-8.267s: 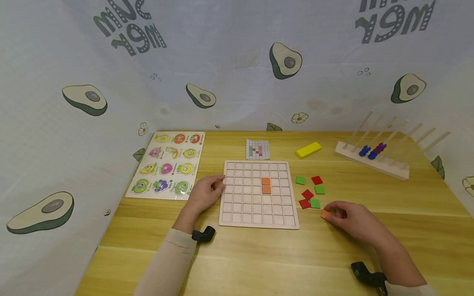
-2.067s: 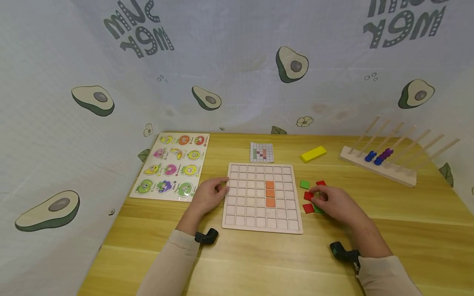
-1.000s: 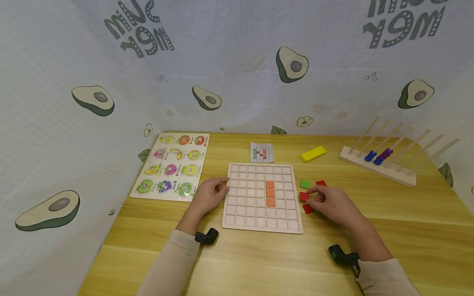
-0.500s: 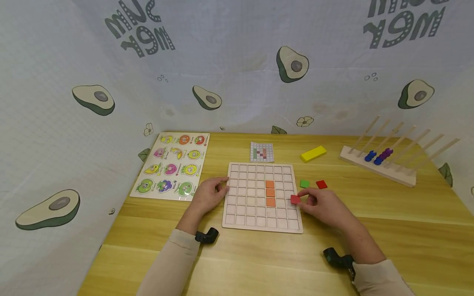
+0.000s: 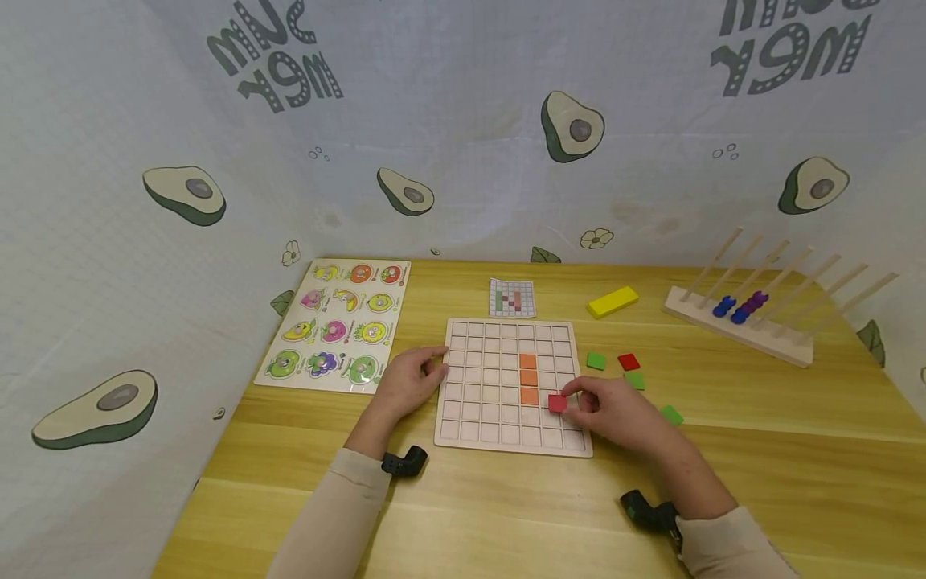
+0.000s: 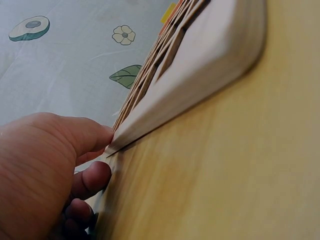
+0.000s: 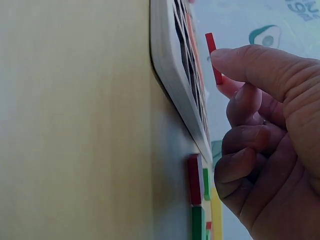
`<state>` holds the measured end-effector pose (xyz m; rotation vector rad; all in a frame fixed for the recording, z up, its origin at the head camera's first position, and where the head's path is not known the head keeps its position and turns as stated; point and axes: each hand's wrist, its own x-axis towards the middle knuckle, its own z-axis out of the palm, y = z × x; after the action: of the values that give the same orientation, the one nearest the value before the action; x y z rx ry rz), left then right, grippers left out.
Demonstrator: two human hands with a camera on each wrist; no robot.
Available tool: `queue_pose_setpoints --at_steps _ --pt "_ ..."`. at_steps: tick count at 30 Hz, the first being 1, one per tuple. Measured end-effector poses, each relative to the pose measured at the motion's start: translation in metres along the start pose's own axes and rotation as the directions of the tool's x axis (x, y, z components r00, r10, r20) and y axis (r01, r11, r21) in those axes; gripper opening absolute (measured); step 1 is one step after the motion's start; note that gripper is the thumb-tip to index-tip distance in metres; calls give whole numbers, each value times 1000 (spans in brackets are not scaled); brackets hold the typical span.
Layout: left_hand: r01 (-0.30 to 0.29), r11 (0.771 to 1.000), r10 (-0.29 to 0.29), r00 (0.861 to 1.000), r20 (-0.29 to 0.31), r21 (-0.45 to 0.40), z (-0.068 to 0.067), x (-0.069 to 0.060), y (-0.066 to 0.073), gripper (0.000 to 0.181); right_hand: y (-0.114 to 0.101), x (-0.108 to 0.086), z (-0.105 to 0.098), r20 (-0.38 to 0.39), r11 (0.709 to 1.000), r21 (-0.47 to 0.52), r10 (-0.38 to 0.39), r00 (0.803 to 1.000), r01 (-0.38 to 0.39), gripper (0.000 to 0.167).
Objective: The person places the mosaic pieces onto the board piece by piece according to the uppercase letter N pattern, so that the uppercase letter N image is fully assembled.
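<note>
My right hand [image 5: 604, 412] pinches a red square tile [image 5: 557, 404] between thumb and fingertips, just above the right part of a wooden grid board [image 5: 470, 430]. In the right wrist view the red tile [image 7: 214, 59] stands edge-on, clear of the board [image 7: 170, 65]. Three orange tiles [image 5: 529, 378] sit in one column of cells, up and left of the held tile. My left hand [image 5: 407, 381] rests at the board's left edge with relaxed fingers. In the left wrist view, a fingertip of that hand [image 6: 45, 160] touches the board's rim [image 6: 190, 90].
Right of the board lie green tiles [image 5: 596, 361] and a red tile [image 5: 628, 362]; another red tile [image 7: 195, 180] shows in the right wrist view. Behind are a pattern card [image 5: 512, 298], a yellow block [image 5: 612, 302], a pegged bead stand [image 5: 738, 326] and a fruit puzzle [image 5: 333, 326].
The right hand picked a red tile from the loose ones and carried it left over the board. Earlier, a third orange tile joined the column. The left hand stays at the board's edge.
</note>
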<state>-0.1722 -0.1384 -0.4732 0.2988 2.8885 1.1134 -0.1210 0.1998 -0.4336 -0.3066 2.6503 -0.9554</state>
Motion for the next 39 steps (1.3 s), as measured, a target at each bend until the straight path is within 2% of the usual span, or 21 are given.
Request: queue_pose_setpoints --at_steps 9,16,28,39 --pt "-2 1000 2 1000 -5 1 0 0 -1 35 -10 2 9 58 1000 8 -4 998 3 24" --pt "-1 1000 1 1000 0 9 0 0 -1 35 -17 3 12 88 999 1 -35 995 35 20" --pt "5 1000 -5 1000 5 2 0 1 -3 35 -22 9 18 84 995 -67 -69 994 74 21" --pt "-4 1000 4 1000 -1 18 1 1 -3 35 -26 11 20 93 995 -67 -61 994 68 19"
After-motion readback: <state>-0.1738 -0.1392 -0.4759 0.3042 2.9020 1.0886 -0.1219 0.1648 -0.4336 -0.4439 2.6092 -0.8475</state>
